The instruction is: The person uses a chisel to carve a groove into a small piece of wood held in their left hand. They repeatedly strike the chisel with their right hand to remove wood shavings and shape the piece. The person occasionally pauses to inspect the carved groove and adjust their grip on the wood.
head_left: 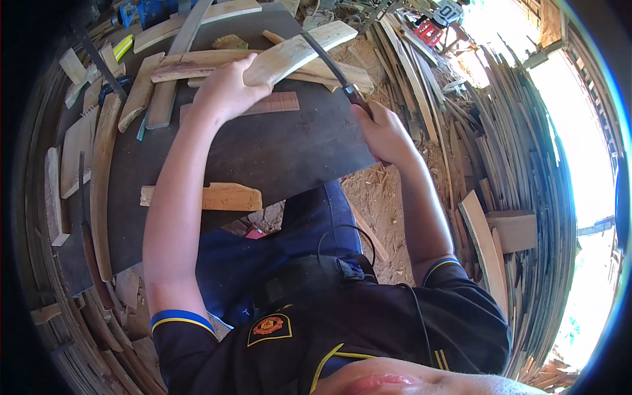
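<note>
Over the dark worktop [289, 148], the left hand [227, 87] clasps a pale wooden piece [283, 58] by its near end, seemingly to steady it against the file [326, 61] gripped in the right hand [386, 131].

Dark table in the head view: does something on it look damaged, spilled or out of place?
Nothing looks clearly spilled or damaged. Only the wood pieces lie untidily on the dark table, some crosswise over others, and the short stepped block seems to reach the near edge.
</note>
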The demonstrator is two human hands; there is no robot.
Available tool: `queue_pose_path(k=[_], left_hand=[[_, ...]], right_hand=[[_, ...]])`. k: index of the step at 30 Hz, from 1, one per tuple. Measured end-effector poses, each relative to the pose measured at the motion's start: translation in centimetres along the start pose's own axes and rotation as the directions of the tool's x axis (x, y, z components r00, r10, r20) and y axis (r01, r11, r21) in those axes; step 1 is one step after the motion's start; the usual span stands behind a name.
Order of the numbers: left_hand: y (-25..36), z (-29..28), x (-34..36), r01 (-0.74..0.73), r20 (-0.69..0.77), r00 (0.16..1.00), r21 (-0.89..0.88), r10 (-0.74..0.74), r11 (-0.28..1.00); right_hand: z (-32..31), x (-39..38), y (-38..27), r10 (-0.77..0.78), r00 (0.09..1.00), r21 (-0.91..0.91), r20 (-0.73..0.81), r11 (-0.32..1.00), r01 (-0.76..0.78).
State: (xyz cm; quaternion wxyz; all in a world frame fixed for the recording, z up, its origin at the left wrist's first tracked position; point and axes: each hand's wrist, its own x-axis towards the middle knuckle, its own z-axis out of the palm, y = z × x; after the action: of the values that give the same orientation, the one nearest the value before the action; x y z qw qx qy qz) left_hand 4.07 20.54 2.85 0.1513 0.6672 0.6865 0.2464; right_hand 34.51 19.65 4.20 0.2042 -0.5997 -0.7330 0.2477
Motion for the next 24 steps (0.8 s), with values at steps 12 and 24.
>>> queue_pose_path(k=[12,24], left_hand=[[0.3,0.1,-0.2,0.019,0.021,1.000,-0.008,-0.019,1.000],[0.0,-0.4,-0.5,0.027,0.016,1.000,-0.041,-0.027,0.999]], right_hand=[[-6.2,-1.1,-4.3,-0.296,0.636,0.160,-0.712,0.815,0.557],[-1.3,0.2,-0.5,-0.186,0.945,0.013,-0.270,0.980,0.196]])
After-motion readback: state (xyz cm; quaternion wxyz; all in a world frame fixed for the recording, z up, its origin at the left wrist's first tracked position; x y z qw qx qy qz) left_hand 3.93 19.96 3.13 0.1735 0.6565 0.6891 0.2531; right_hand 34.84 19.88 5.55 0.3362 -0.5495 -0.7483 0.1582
